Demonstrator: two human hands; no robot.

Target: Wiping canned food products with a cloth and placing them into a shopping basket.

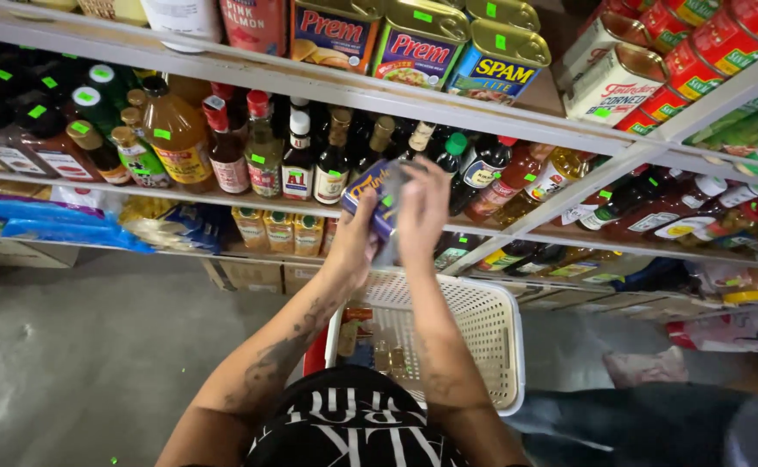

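Shelving unit (327, 86) across the whole upper view, white rails, three tiers visible. Concrete floor (85, 355) below left, grey and stained. White perforated plastic basket (491, 333) directly under the forearms, standing near the foot of the shelves, a few small jars or tins lying in its near corner, kind not resolvable. Top tier: rectangular meat tins (420, 43) with green price dots. Middle tier: row of sauce and vinegar bottles (223, 147), glass and plastic, mixed cap colours, upright at left, leaning over at right. Bottom tier: blue packets (59, 227) at left, small yellow cartons (277, 230) just left of the hands. Both forearms raised in front of the middle tier, above the basket. Small blue-purple packet (377, 197) between the two hands, level with the bottle row, tilted, upper left corner showing. Left hand (357, 238) cupped under and against the packet's lower left side, fingers curled on it. Right hand (422, 207) laid flat over the packet's right face, fingers extended upward and close together, pressing it toward the left hand. Fingertip detail behind the packet not visible.
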